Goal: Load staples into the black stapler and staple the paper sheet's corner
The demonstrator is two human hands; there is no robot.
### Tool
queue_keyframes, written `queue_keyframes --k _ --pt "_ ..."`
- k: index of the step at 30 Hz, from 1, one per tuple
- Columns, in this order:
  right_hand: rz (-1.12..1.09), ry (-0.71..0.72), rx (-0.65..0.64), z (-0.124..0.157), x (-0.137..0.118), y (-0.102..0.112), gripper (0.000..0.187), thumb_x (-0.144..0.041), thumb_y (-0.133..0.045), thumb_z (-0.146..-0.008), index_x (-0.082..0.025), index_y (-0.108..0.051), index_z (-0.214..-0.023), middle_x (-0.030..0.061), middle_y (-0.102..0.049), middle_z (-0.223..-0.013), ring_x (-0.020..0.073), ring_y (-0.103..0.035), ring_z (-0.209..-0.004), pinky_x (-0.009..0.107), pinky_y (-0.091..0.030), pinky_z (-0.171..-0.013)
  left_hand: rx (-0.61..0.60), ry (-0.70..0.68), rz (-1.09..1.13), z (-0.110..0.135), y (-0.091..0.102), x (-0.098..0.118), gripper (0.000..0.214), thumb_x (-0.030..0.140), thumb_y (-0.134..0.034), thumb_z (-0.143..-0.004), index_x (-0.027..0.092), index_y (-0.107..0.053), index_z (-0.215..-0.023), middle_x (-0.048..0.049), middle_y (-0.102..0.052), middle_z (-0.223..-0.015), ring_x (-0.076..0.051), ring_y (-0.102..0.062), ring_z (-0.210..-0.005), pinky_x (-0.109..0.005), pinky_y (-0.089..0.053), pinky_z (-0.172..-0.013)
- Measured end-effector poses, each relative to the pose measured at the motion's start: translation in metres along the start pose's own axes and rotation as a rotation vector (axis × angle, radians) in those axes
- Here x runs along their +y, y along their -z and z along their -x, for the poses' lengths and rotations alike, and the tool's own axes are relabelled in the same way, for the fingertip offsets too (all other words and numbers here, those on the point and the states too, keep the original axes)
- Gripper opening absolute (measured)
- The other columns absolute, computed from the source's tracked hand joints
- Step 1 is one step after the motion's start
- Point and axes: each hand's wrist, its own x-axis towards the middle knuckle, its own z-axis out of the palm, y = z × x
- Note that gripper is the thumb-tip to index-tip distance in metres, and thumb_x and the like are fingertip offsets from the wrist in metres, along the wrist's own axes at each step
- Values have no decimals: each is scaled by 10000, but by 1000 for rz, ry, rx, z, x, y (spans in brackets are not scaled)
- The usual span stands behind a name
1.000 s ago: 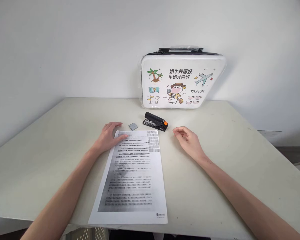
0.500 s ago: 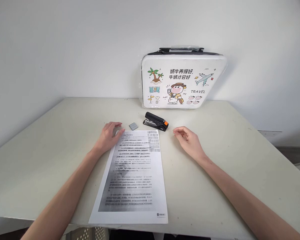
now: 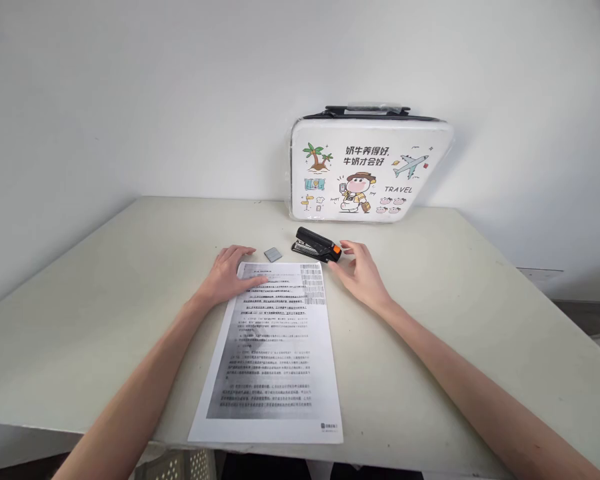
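A printed sheet of paper (image 3: 273, 353) lies lengthwise on the pale table (image 3: 105, 300) in front of me. My left hand (image 3: 227, 275) rests flat on the sheet's top left corner with its fingers spread. A black stapler (image 3: 314, 243) with an orange tip lies just beyond the sheet's top right corner. My right hand (image 3: 361, 273) is at the stapler's orange end, thumb and forefinger apart and curled around the tip, touching or nearly touching it. A small grey block of staples (image 3: 273, 254) sits between my left hand and the stapler.
A white carrying case (image 3: 370, 170) with cartoon travel pictures and a black handle leans upright against the wall at the back of the table. A perforated basket (image 3: 180, 465) shows under the table's near edge. White walls stand behind and to the left.
My right hand has moved left and forward from bare table to the stapler's orange end. My left hand has slid further onto the paper's corner. The view has shifted slightly.
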Motion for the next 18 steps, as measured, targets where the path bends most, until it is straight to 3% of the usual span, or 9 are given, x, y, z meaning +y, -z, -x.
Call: queue_keyframes --k 4,8,12,18 --pt "2 -39 -26 -22 -2 -20 501 -557 -674 -903 -196 -648 -1249 145 -702 -1216 305 -657 -1109 471 -524 -975 -17 38 61 1 2 -2 823 802 -776 -732 262 -619 -1333 -103 -648 -1377 -367 -540 -1358 -531 -406 -1193" --pt "-1 -129 -78 -31 -6 -20 403 -568 -645 -891 -204 -695 -1058 85 -753 -983 269 -677 -887 413 -530 -861 -34 72 123 3 7 -3 838 753 -815 -713 269 -610 -1366 -92 -659 -1387 -353 -562 -1352 -508 -431 -1183" --pt "4 -155 -95 -25 1 2 418 -594 -656 -870 -213 -701 -1036 63 -748 -911 242 -649 -782 373 -510 -769 -62 97 178 4 11 -7 844 711 -840 -705 269 -608 -1386 -89 -687 -1372 -340 -601 -1329 -497 -458 -1166" --pt "6 -191 -169 0 23 60 452 -636 -677 -884 -231 -712 -1081 52 -754 -984 238 -661 -847 359 -514 -780 -68 113 180 6 13 -7 820 701 -836 -726 277 -623 -1396 -80 -716 -1357 -326 -611 -1337 -476 -488 -1148"
